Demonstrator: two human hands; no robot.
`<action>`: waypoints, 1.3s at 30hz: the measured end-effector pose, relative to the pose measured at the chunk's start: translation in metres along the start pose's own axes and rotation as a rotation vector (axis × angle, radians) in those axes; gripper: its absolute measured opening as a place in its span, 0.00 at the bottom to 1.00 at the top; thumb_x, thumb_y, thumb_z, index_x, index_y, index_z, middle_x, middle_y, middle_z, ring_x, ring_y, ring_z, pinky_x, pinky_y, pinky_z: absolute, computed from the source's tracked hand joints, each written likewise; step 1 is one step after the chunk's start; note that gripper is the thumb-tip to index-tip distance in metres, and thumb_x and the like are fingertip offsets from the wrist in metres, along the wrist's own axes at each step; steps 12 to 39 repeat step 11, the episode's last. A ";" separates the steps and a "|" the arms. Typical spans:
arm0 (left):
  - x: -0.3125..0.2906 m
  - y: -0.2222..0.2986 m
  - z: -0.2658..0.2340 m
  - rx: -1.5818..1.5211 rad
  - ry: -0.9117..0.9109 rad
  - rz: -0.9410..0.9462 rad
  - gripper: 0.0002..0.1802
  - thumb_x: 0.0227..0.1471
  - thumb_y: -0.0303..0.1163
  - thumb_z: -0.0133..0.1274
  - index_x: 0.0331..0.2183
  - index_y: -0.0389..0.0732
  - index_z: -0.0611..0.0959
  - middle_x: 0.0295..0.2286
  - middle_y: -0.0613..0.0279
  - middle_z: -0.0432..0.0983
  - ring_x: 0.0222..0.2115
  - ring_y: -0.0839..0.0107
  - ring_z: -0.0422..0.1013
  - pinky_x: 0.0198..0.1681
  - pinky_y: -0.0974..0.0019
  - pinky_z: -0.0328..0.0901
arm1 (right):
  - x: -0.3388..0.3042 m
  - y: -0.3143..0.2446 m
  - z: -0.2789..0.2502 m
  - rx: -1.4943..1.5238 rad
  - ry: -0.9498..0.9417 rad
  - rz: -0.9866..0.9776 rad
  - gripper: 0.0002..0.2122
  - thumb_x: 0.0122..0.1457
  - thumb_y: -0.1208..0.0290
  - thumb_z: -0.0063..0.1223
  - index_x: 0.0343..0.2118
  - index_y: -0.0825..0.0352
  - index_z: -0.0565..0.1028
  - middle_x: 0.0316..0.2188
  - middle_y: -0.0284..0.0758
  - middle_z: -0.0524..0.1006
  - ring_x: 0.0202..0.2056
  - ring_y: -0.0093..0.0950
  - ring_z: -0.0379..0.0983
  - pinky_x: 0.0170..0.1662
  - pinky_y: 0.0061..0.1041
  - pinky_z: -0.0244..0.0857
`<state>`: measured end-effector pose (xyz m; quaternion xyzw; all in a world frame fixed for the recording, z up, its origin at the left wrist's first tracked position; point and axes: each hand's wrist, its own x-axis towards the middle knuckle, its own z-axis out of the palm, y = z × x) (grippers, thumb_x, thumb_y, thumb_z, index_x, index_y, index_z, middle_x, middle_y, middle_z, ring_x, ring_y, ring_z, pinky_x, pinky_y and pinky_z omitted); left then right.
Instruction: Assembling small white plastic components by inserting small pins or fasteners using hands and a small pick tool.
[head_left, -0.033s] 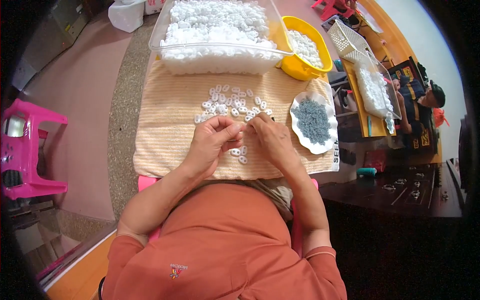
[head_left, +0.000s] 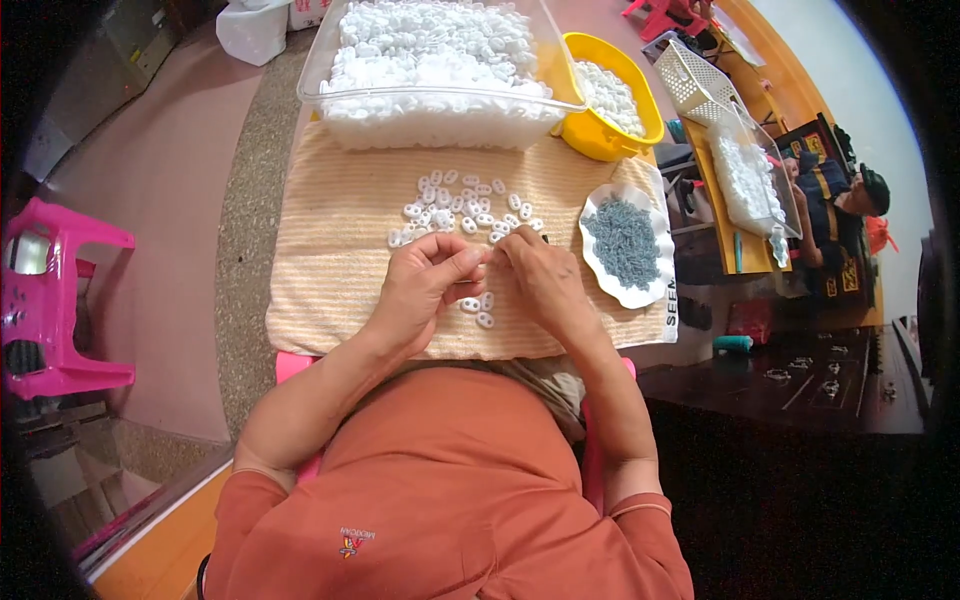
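My left hand (head_left: 425,285) and my right hand (head_left: 540,280) meet fingertip to fingertip over a striped beige towel (head_left: 330,260). Both pinch a small white piece at the point where they touch; most of it is hidden by the fingers. Several small white plastic pieces (head_left: 460,205) lie scattered on the towel just beyond my hands. A few more white pieces (head_left: 478,308) lie right under my hands. To the right of my right hand, a white wavy-rimmed plate (head_left: 640,298) holds a heap of small grey-blue parts (head_left: 625,240).
A clear tub (head_left: 440,97) heaped with white pieces stands at the towel's far edge, a yellow bowl (head_left: 590,135) of the same beside it. Right: a white basket (head_left: 695,80), another clear tub (head_left: 745,170), a seated person (head_left: 840,200), a dark table (head_left: 800,380). Left: a pink stool (head_left: 50,300).
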<state>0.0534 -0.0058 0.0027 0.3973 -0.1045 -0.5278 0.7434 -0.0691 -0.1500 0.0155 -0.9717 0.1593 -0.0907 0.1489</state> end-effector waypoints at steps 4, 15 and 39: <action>0.002 -0.005 0.000 0.008 0.000 -0.013 0.05 0.54 0.28 0.55 0.32 0.38 0.77 0.31 0.61 0.78 0.27 0.78 0.74 0.34 0.71 0.73 | -0.004 0.005 0.004 -0.028 0.076 0.008 0.03 0.54 0.75 0.50 0.31 0.66 0.73 0.29 0.38 0.73 0.30 0.39 0.72 0.31 0.34 0.66; -0.004 -0.006 0.010 0.225 0.005 0.107 0.11 0.53 0.29 0.57 0.39 0.37 0.78 0.31 0.62 0.77 0.29 0.76 0.74 0.37 0.72 0.72 | -0.012 -0.007 -0.015 1.080 -0.072 0.316 0.05 0.64 0.70 0.46 0.34 0.62 0.74 0.26 0.32 0.76 0.27 0.34 0.73 0.33 0.26 0.67; -0.004 -0.006 0.010 0.225 0.005 0.107 0.11 0.53 0.29 0.57 0.39 0.37 0.78 0.31 0.62 0.77 0.29 0.76 0.74 0.37 0.72 0.72 | -0.012 -0.007 -0.015 1.080 -0.072 0.316 0.05 0.64 0.70 0.46 0.34 0.62 0.74 0.26 0.32 0.76 0.27 0.34 0.73 0.33 0.26 0.67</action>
